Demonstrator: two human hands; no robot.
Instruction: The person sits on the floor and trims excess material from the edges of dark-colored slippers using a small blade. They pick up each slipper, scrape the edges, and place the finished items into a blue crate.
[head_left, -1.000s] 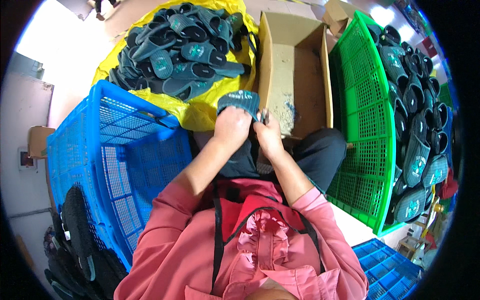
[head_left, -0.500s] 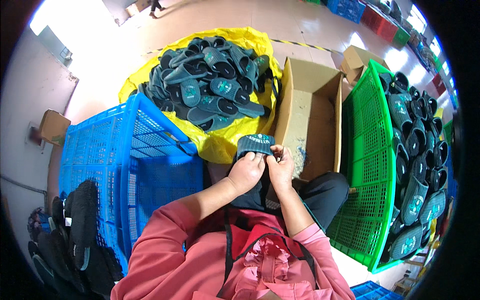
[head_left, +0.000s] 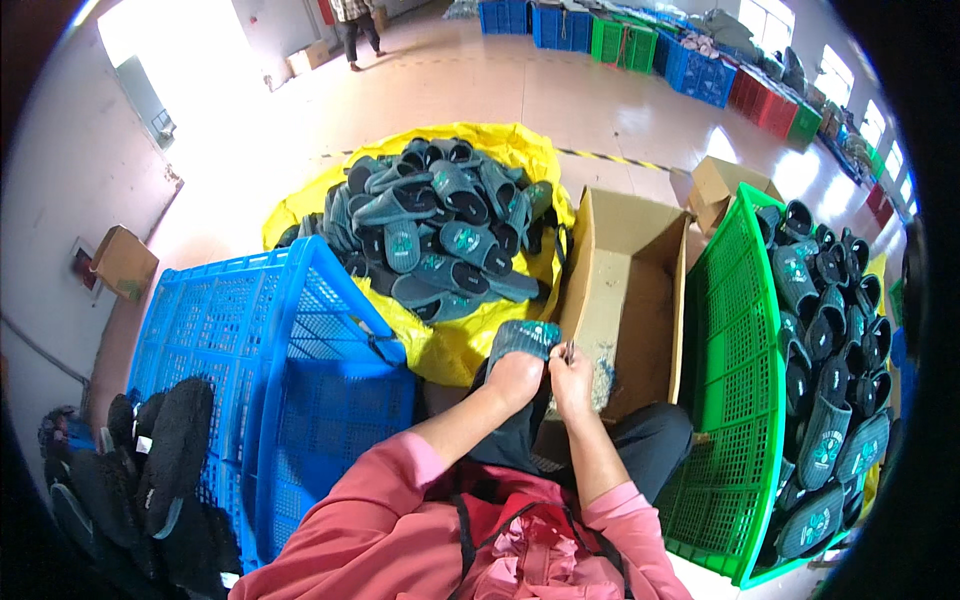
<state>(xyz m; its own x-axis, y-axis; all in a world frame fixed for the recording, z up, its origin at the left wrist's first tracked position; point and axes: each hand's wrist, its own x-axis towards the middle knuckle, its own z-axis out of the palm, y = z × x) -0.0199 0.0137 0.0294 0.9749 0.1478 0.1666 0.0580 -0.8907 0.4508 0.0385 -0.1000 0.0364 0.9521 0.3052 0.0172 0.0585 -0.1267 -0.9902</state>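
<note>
Right, both hands meet at centre over the lap. Left hand (head_left: pixel 516 378) is curled around the near end of a grey-teal slipper (head_left: pixel 522 340), fingers closed on it; the slipper pokes out just beyond the knuckles, sole up, toe pointing away from the person. Right hand (head_left: pixel 571 375) sits touching the left one, fingers pinched together on a small thin tool (head_left: pixel 567 350) at the slipper's right edge; too small to tell what the tool is.

Around the hands:
- Just beyond and right of the right hand: open cardboard box (head_left: pixel 640 290), flaps up, some loose scrap bits on its bottom near the hand.
- Beyond and left of the left hand: yellow bag (head_left: pixel 500 150) spread on the floor, carrying a pile (head_left: pixel 440 230) of the same grey-teal slippers.
- Left of the left hand: blue crate (head_left: pixel 230 340), tilted, its near corner just beside the forearm.
- Right of the right hand, past the box: green crate (head_left: pixel 735 400) standing on edge, with rows of slippers (head_left: pixel 830 340) stacked behind it.
- Far lower left, well apart from the hands: dark fuzzy slippers (head_left: pixel 170 450).
- Pink sleeves (head_left: pixel 400 480) cover both forearms up to the wrists.
</note>
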